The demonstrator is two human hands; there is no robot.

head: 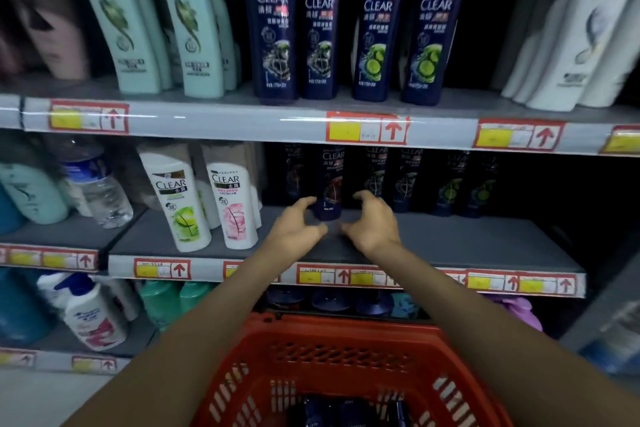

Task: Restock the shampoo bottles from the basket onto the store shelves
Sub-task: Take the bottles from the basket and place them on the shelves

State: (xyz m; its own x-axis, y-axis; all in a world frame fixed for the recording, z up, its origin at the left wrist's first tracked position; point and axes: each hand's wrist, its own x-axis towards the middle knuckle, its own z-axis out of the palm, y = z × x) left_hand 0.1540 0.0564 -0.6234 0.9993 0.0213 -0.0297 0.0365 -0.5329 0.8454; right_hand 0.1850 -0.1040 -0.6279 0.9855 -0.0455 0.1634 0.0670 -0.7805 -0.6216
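A dark blue CLEAR shampoo bottle [330, 184] stands upright on the middle shelf [450, 243], slightly ahead of a row of similar dark bottles. My left hand [296, 227] and my right hand [372, 222] hover just in front of it, one on each side, fingers curled and apart, holding nothing. Neither hand touches the bottle. A red plastic basket [346, 364] sits below my forearms, with dark blue bottles [349, 411] lying at its bottom.
Two white CLEAR bottles [204, 204] stand left of my hands. The upper shelf [242, 121] carries several dark blue CLEAR bottles [346, 28], mint bottles and white bottles. A clear water bottle [100, 184] leans at left. The lowest shelf holds pump and green bottles.
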